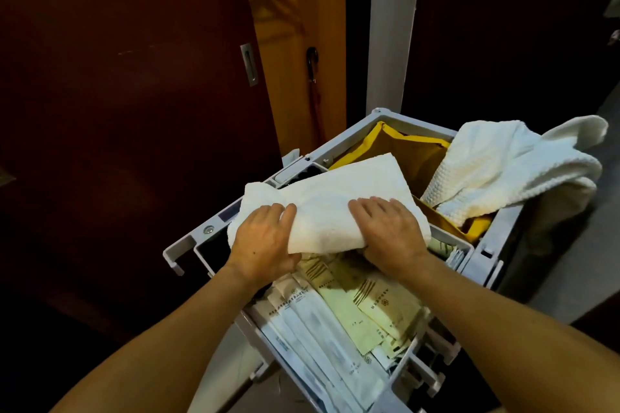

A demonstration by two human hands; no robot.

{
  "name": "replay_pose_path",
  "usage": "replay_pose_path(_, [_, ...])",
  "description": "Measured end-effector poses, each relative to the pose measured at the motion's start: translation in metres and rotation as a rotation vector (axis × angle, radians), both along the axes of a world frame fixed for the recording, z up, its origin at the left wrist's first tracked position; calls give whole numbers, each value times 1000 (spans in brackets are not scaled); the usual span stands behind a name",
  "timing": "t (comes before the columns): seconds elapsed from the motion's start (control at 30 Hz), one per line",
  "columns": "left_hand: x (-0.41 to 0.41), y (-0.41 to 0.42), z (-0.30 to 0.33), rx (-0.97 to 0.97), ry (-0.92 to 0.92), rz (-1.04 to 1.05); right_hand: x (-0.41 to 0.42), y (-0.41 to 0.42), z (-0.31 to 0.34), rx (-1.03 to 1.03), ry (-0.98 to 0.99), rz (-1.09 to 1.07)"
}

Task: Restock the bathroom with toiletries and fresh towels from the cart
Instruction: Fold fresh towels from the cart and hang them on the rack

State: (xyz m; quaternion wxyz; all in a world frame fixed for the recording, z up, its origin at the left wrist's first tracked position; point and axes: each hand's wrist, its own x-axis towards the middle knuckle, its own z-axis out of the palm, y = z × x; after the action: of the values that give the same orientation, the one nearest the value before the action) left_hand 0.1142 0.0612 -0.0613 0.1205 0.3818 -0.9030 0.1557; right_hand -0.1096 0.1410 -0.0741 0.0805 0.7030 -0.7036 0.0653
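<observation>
- A dark brown wooden sliding door [127, 111] fills the far left side, with a small silver pull handle [250, 64] set into its edge.
- A grey plastic cart [483, 246] stands in the middle and on the right, with open trays on top.
- A yellow cloth bag [414, 157] hangs open inside the far part of the cart.
- A white bumpy waffle cloth [510, 168] hangs over the far right rim of the cart, partly inside the yellow bag.
- A folded white fluffy towel [332, 198] lies across the top of the cart, just this side of the yellow bag.
- The left hand [263, 241] grips the near left edge of the towel, fingers on top and thumb tucked under.
- The right hand [389, 230] grips the near right edge of the towel, fingers spread on top and thumb below.
- Many flat cream and white paper toiletry packets [349, 312] fill the near tray, right under both hands.
- A dark folded umbrella [313, 90] leans upright by the far wall, next to a white post [391, 27].
</observation>
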Motion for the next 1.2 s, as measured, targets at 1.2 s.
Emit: replay_pose_path(1.2, [19,131,145,-236,153,48,4,170,131,-349,95,-118])
